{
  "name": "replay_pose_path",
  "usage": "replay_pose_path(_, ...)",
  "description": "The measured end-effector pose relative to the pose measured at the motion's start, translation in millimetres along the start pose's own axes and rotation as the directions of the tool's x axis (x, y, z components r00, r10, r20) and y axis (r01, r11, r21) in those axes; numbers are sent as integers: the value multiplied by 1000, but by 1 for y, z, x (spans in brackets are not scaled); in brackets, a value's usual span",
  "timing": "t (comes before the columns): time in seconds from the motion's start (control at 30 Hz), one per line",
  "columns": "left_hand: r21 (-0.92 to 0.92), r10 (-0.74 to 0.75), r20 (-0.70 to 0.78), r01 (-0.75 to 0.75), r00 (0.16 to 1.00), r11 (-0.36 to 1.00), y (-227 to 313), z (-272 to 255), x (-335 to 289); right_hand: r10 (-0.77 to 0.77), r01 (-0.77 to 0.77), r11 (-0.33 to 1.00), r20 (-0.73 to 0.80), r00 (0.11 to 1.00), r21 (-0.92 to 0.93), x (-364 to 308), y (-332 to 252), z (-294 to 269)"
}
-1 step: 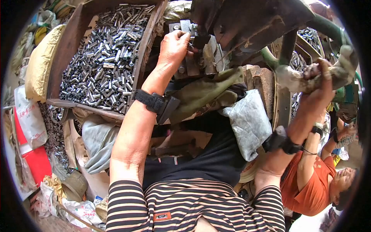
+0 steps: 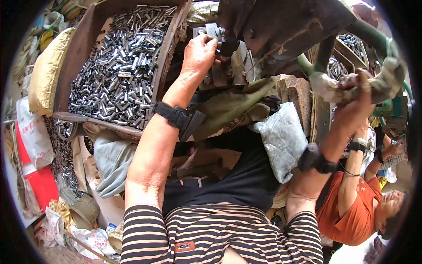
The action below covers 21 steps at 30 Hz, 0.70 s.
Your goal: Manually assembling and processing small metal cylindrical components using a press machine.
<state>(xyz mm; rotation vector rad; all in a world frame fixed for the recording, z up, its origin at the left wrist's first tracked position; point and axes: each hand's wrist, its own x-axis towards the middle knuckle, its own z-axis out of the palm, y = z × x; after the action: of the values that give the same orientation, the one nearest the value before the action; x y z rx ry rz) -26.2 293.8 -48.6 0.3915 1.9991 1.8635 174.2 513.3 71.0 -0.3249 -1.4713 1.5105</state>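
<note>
My left hand (image 2: 200, 55) is closed in a pinch at the metal tooling (image 2: 212, 31) of a dark machine (image 2: 290, 26). Whatever its fingertips hold is hidden. On the right, my right hand (image 2: 358, 97) is wrapped round a bar handle (image 2: 389, 81) bound in pale cloth. That handle joins the machine's green metal arm (image 2: 371, 33). Left of my left hand stands a deep brown tray (image 2: 61, 83) heaped with short shiny metal tubes (image 2: 118, 75).
An olive cloth (image 2: 233, 105) drapes below the tooling, and a grey-white plastic packet (image 2: 283, 141) lies near my right forearm. A co-worker in an orange shirt (image 2: 351, 215) sits close at right. A yellow sack (image 2: 50, 70) leans against the tray; more tubes (image 2: 61, 154) lie beyond it.
My right hand and the cloth-bound handle have shifted a little to the left. My left hand stays at the tooling, almost unmoved.
</note>
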Motion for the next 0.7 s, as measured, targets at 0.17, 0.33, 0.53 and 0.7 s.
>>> replay_pose_path(0.17, 244, 10, 17, -14, 1000, 970, -4, -7, 15, -42, 37, 996, -63, 997, -77, -8, 15, -1)
replay_pose_path(0.33, -78, -208, -42, 204, 977, 976, 12, -32, -5, 186, -184, 983, 195, 963, -29, 12, -31, -4)
replay_pose_path(0.53, -277, -150, -39, 134, 988, 952, 10, -15, -3, 183, -146, 971, 197, 963, -191, 27, -53, -4)
replay_pose_path(0.7, -148, -121, -5, 119, 993, 982, 2, -7, 3, 200, -180, 977, 188, 962, -118, 30, -44, -10)
